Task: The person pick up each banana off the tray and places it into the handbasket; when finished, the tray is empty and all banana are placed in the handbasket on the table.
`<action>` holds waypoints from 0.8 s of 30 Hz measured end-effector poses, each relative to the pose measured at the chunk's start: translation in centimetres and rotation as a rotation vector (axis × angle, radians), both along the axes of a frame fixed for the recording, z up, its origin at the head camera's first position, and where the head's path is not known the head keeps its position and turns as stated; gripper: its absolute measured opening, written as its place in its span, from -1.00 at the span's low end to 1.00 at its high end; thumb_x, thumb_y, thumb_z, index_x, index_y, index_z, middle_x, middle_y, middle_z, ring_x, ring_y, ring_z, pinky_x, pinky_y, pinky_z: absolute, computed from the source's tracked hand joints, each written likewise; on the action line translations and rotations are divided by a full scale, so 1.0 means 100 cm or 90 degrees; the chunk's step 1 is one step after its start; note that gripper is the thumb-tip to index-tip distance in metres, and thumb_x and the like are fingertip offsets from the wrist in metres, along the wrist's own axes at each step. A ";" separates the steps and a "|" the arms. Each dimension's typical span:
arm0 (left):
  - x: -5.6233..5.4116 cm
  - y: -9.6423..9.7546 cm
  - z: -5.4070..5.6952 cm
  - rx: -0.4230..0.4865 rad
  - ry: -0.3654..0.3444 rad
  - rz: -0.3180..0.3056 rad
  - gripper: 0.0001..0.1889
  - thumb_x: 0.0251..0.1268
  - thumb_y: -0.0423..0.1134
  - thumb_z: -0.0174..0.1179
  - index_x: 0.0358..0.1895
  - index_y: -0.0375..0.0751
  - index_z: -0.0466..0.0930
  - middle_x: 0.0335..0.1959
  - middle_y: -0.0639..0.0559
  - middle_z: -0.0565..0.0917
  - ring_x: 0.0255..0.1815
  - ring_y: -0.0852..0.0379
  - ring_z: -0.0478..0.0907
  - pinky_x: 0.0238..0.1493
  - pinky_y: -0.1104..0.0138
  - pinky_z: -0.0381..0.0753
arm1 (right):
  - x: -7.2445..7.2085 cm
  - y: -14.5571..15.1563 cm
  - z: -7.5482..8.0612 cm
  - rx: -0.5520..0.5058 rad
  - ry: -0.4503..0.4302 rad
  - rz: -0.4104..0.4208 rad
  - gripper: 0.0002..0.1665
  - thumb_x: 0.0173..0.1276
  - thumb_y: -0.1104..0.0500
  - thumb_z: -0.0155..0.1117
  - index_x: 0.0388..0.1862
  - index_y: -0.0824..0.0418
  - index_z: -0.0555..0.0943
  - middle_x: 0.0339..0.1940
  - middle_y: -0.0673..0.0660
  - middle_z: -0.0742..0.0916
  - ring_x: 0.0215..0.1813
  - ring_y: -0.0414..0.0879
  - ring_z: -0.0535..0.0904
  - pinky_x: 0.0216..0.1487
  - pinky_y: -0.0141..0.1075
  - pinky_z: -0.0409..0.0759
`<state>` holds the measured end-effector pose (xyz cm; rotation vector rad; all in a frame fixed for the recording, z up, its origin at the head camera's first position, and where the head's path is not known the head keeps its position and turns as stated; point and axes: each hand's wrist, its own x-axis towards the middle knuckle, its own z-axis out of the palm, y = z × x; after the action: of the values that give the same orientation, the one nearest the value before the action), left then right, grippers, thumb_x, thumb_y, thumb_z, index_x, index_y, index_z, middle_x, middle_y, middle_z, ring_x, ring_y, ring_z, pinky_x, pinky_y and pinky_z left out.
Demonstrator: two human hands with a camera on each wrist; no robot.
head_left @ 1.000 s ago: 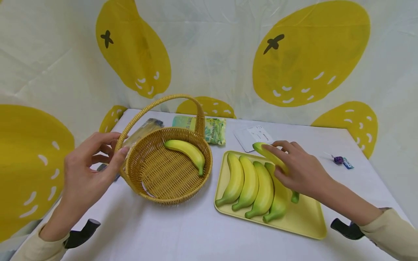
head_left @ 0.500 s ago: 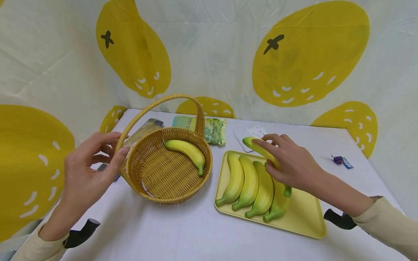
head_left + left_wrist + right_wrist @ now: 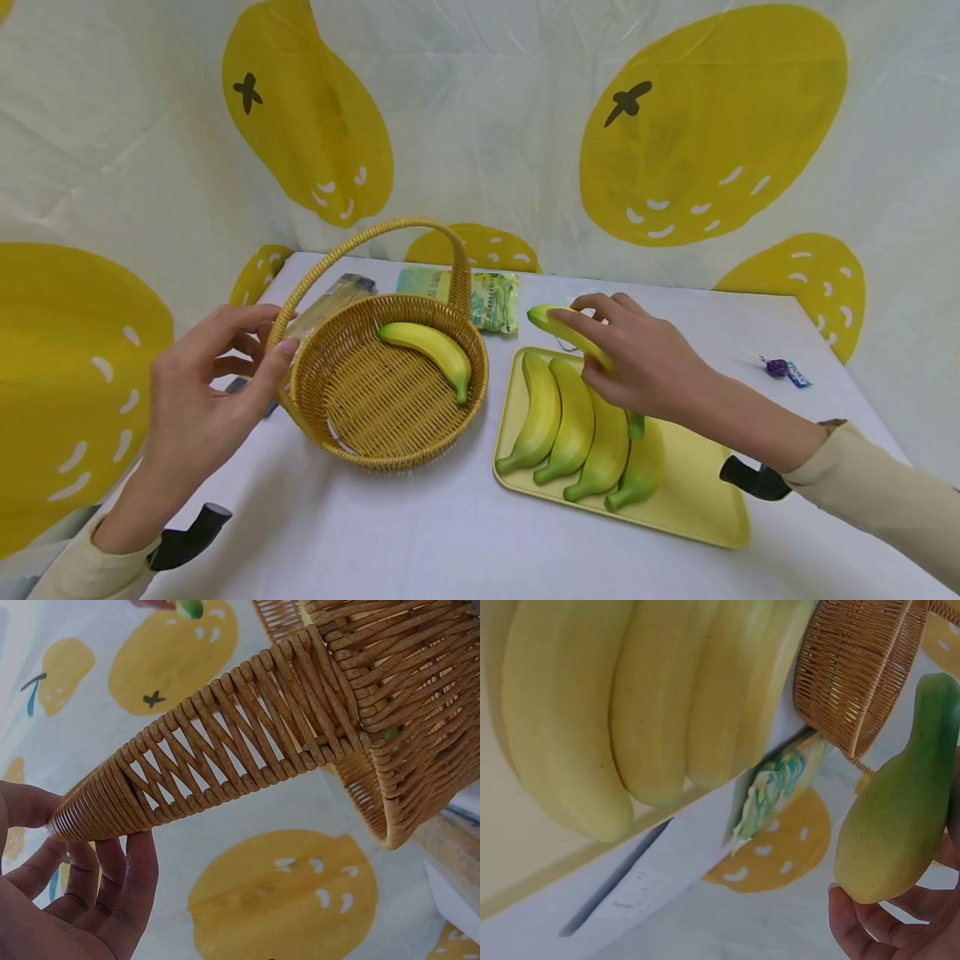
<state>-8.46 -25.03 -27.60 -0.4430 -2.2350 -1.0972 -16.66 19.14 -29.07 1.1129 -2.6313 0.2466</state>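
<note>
My left hand (image 3: 213, 392) pinches the handle (image 3: 112, 799) of a woven wicker basket (image 3: 375, 454) between thumb and fingers. One banana (image 3: 431, 346) lies inside the basket, toward its back right. In my right hand (image 3: 652, 358) is another banana (image 3: 900, 817), held above the yellow tray (image 3: 705, 500) with its green tip pointing left. Several bananas (image 3: 534, 408) lie side by side on the tray's left part; the held banana and hand partly cover the right ones.
Behind the basket lie a green and yellow packet (image 3: 495, 302) and a clear-wrapped bundle (image 3: 337, 300). A white card (image 3: 567, 343), mostly hidden by the right hand, sits behind the tray. Small wrapped candies (image 3: 783, 370) are at the right. A patterned curtain (image 3: 487, 125) hangs behind the table.
My right hand has moved left with the banana, from over the tray's middle toward the basket. My left hand and the basket have stayed in place.
</note>
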 end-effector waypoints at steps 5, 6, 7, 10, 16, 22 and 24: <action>0.000 0.000 0.000 -0.001 -0.001 0.000 -0.62 0.23 -0.55 0.42 0.12 -0.29 0.75 -0.26 0.02 0.66 -0.35 0.25 0.61 -0.32 0.59 0.64 | -0.004 -0.009 0.005 -0.001 0.002 0.014 -0.19 0.22 0.31 0.20 0.50 -0.02 0.54 0.20 0.17 0.65 0.08 0.14 0.57 -0.59 -0.21 0.50; 0.000 0.000 0.000 -0.002 0.001 -0.001 -0.62 0.23 -0.56 0.43 0.12 -0.29 0.75 -0.27 0.02 0.65 -0.35 0.25 0.60 -0.32 0.59 0.64 | -0.004 -0.010 0.006 -0.001 0.002 0.016 -0.20 0.22 0.31 0.20 0.50 -0.02 0.54 0.20 0.17 0.65 0.08 0.14 0.57 -0.58 -0.21 0.49; 0.000 0.000 0.000 -0.002 0.004 -0.001 -0.62 0.22 -0.56 0.43 0.12 -0.30 0.75 -0.27 0.01 0.66 -0.35 0.25 0.60 -0.32 0.60 0.64 | -0.005 -0.012 0.007 -0.001 0.001 0.017 -0.20 0.22 0.31 0.20 0.50 -0.02 0.55 0.20 0.17 0.64 0.08 0.14 0.57 -0.58 -0.22 0.49; -0.001 -0.001 0.001 -0.009 0.001 -0.001 -0.63 0.23 -0.54 0.43 0.11 -0.31 0.75 -0.26 0.01 0.66 -0.35 0.26 0.61 -0.32 0.59 0.64 | -0.006 -0.017 0.009 0.003 -0.004 0.021 -0.20 0.22 0.31 0.20 0.50 -0.02 0.55 0.22 0.17 0.64 0.07 0.11 0.56 -0.59 -0.24 0.47; -0.002 -0.002 -0.001 -0.014 0.001 -0.001 -0.65 0.23 -0.53 0.44 0.10 -0.34 0.74 -0.26 0.01 0.66 -0.35 0.26 0.60 -0.31 0.60 0.64 | -0.008 -0.029 0.013 0.012 -0.011 0.027 -0.20 0.22 0.30 0.23 0.51 -0.02 0.54 0.25 0.18 0.63 0.04 0.09 0.54 -0.57 -0.24 0.48; -0.001 -0.001 -0.001 -0.009 0.006 0.002 -0.64 0.22 -0.54 0.44 0.10 -0.32 0.75 -0.27 0.02 0.66 -0.35 0.26 0.60 -0.31 0.60 0.64 | -0.010 -0.042 0.017 0.017 -0.015 0.040 -0.22 0.24 0.30 0.25 0.50 -0.01 0.55 0.27 0.20 0.62 0.05 0.11 0.54 -0.59 -0.23 0.48; -0.001 -0.001 -0.002 -0.005 0.009 0.003 -0.63 0.21 -0.55 0.44 0.10 -0.30 0.75 -0.27 0.02 0.65 -0.35 0.26 0.59 -0.31 0.61 0.63 | -0.011 -0.047 0.018 0.018 -0.017 0.047 -0.22 0.24 0.30 0.26 0.49 0.00 0.55 0.27 0.21 0.62 0.07 0.12 0.54 -0.59 -0.23 0.48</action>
<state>-8.55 -25.08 -27.79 -0.4470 -2.2282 -1.0805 -17.77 14.41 -27.30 1.2265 -2.6278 0.2414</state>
